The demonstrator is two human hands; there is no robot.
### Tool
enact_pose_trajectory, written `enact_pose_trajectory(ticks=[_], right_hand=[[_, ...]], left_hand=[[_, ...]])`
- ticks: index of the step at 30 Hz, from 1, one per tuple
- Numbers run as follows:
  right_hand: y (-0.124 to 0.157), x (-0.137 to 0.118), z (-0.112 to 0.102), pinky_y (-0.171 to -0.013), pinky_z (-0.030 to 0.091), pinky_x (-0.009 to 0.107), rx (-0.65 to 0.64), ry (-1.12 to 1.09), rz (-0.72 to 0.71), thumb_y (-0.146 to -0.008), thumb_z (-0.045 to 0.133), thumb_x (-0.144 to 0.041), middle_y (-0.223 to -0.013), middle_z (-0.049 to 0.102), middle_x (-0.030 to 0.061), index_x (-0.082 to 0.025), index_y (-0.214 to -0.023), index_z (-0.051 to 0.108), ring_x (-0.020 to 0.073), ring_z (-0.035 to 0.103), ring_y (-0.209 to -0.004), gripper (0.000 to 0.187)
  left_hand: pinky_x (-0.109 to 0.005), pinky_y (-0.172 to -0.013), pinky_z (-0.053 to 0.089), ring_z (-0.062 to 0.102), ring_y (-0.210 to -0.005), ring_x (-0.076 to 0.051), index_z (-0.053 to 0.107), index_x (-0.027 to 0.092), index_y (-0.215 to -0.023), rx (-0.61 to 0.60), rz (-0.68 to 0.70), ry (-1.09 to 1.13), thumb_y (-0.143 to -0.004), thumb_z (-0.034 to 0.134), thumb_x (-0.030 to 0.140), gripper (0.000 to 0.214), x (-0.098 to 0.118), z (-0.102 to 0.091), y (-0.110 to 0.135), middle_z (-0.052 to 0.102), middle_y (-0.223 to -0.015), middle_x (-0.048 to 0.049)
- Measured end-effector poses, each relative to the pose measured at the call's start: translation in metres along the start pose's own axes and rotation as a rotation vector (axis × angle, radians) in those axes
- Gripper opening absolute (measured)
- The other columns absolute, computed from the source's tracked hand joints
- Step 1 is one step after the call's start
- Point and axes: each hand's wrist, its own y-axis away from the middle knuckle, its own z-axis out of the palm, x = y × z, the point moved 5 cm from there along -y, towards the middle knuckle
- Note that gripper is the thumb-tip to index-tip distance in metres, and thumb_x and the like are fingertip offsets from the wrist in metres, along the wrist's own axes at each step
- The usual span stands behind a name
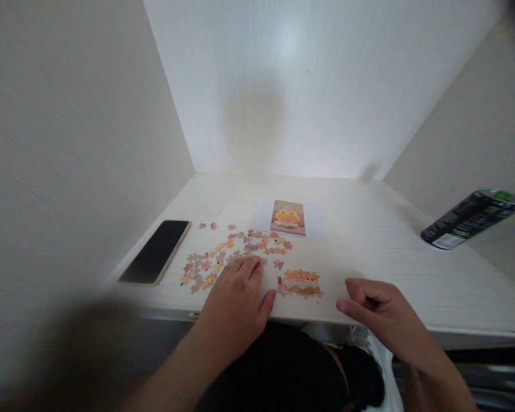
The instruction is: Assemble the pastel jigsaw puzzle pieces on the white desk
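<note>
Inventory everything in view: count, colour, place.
Flat desktop: one, white, mid-frame.
Grained panels: three, pale, back and sides.
Flat rectangular phone: one, black, desk's left.
Loose jigsaw pieces: many, multicoloured, centre-left.
Joined jigsaw section: one, orange-pink-brown, near front edge.
Rectangular picture card: one, yellow-pink, beyond joined section.
Paper-like sheet: one, white, under card.
Cylindrical can: one, black-green, desk's right.
Lap cloth: one, black, below desktop.
Left bare-hand grip: one, over loose pieces.
Right bare-hand grip: one, right of joined section.

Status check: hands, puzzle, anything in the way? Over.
Left hand palm-down at loose pieces, hiding some. Right hand loosely curled. Joined section lies between the hands. Phone left of loose pieces.
</note>
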Motion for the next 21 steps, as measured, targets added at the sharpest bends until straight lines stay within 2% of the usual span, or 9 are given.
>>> enact_pose_trajectory(ticks=[5, 9, 15, 21], right_hand=[[0.000, 0.005, -0.003, -0.051, 0.026, 0.026, -0.020, -0.052, -0.016, -0.083, 0.066, -0.047, -0.055, 0.032, -0.0046, -0.020, -0.054, 0.033, 0.0099, 0.031, -0.055, 0.052], [0.001, 0.006, -0.002, -0.053, 0.025, 0.026, -0.035, -0.091, -0.018, -0.084, 0.066, -0.045, -0.057, 0.032, -0.0048, -0.020, -0.055, 0.033, 0.0099, 0.030, -0.056, 0.051], [0.001, 0.002, -0.003, -0.052, 0.023, 0.027, -0.015, -0.126, -0.012, -0.084, 0.065, -0.046, -0.056, 0.031, -0.0053, -0.019, -0.054, 0.035, 0.0095, 0.029, -0.055, 0.051], [0.000, 0.002, -0.003, -0.051, 0.021, 0.027, -0.044, -0.130, 0.020, -0.083, 0.066, -0.049, -0.055, 0.033, -0.0052, -0.019, -0.056, 0.042, 0.0093, 0.029, -0.055, 0.047]], left_hand=[[-0.047, -0.107, 0.039, 0.051, -0.118, -0.028, 0.061, 0.012, -0.119, 0.032, 0.000, -0.002, -0.092, 0.050, 0.027, 0.033, -0.001, -0.003, -0.003, 0.060, -0.124, -0.0121], [-0.049, -0.097, 0.043, 0.054, -0.108, -0.028, 0.066, 0.016, -0.106, 0.029, 0.017, -0.058, -0.093, 0.048, 0.026, 0.024, 0.002, -0.009, -0.025, 0.062, -0.116, -0.0107], [-0.050, -0.089, 0.043, 0.057, -0.099, -0.029, 0.073, 0.018, -0.083, -0.030, 0.102, -0.148, -0.092, 0.053, 0.035, 0.027, 0.011, -0.009, -0.060, 0.064, -0.099, -0.0109], [-0.047, -0.086, 0.045, 0.059, -0.094, -0.027, 0.074, 0.018, -0.083, -0.101, 0.111, -0.109, -0.091, 0.052, 0.026, 0.025, 0.012, -0.003, -0.066, 0.064, -0.096, -0.0098]])
